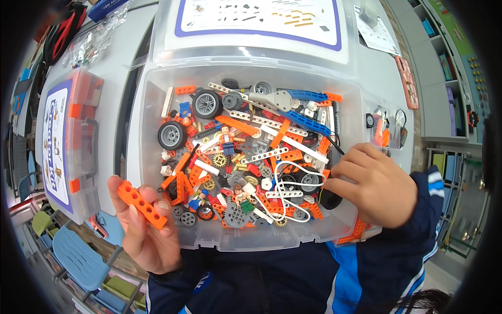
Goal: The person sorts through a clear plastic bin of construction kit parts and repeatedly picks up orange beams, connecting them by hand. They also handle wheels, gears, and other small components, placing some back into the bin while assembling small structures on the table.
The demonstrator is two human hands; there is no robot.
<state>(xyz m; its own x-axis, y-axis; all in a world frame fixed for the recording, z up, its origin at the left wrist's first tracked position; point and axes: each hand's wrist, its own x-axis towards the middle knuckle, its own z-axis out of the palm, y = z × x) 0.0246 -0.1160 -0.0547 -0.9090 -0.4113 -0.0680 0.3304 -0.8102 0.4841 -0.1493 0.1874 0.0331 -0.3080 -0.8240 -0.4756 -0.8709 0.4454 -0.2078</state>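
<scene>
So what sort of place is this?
Probably a classroom or workshop for construction kits: an open translucent bin of loose gears and wheels, a second, closed kit box, and a light-blue plastic chair.

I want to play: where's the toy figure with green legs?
In the head view, the figure lies low in the clear box, slightly left of centre, just above a big grey gear.

The orange beam point(145, 206) is smooth plastic, the sleeve point(414, 226) matt cloth.
</scene>
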